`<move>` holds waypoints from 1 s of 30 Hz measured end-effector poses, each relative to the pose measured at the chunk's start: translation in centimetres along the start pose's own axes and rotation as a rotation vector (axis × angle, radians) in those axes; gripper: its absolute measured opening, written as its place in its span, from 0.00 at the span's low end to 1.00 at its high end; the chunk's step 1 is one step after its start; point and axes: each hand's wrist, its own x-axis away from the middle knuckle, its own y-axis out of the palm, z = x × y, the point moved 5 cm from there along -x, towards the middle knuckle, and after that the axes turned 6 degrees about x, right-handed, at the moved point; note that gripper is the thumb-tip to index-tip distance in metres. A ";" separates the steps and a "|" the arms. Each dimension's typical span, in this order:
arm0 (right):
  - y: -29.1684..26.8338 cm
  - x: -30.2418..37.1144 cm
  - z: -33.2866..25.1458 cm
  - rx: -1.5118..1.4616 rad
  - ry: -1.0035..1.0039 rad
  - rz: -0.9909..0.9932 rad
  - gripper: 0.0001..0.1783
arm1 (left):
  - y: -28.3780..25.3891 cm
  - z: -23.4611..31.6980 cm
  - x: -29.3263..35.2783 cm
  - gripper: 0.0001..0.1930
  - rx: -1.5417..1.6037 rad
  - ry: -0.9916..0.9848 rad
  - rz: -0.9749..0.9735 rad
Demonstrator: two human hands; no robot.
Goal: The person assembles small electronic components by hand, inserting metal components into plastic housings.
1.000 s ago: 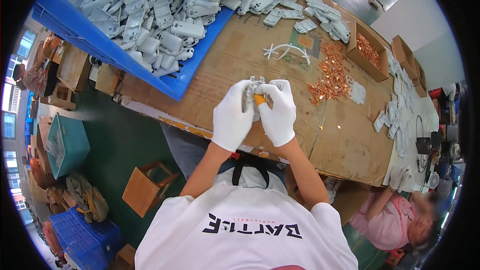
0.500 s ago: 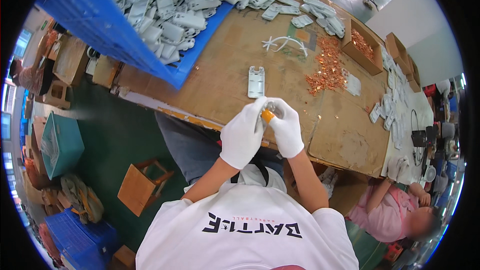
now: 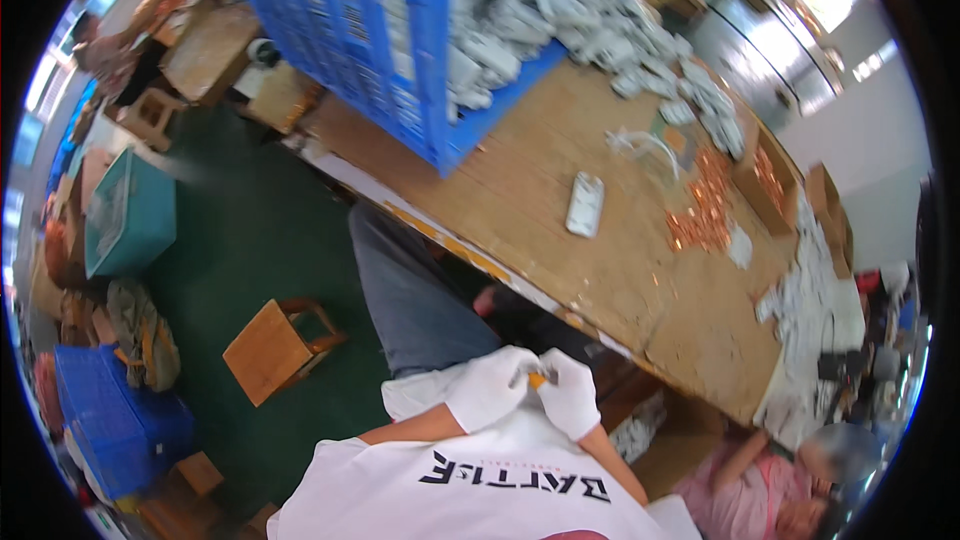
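My left hand [image 3: 488, 390] and my right hand [image 3: 568, 398], both in white gloves, meet low in front of my shirt, off the table's near edge. Their fingers are closed together at the tips. A small orange piece [image 3: 537, 380] shows between them; whether it is held or sits on a fingertip I cannot tell. Anything else in the fingers is hidden. On the cardboard-covered table [image 3: 520, 210] beyond lies a single white plastic casing [image 3: 585, 205], apart from both hands.
A blue crate [image 3: 430, 130] holds many white casings [image 3: 490, 60], which spill onto the table. Copper-coloured pieces [image 3: 705, 205] lie heaped beside a cardboard box [image 3: 765, 185]. White strips [image 3: 645, 148] lie nearby. A wooden stool [image 3: 268, 352] stands left; a person in pink [image 3: 745, 485] sits right.
Both hands, still together, have drawn back from the table edge toward my shirt. The whole view has shifted and turned, with the crate and casing now farther right in it.
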 end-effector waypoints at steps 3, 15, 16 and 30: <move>-0.5 0.7 0.3 0.154 0.055 0.034 0.04 | 2.0 -2.2 -0.3 0.10 0.080 0.057 -0.084; 0.5 -0.4 3.3 0.198 -0.211 -0.216 0.20 | 1.8 -3.0 -1.3 0.05 0.087 0.011 -0.045; 1.1 -0.6 4.4 0.139 -0.205 -0.218 0.19 | 2.4 -4.0 -1.3 0.05 0.089 0.014 -0.050; -0.4 -2.1 -1.4 0.073 -0.314 0.229 0.29 | -2.5 0.8 -3.8 0.10 0.345 0.088 0.083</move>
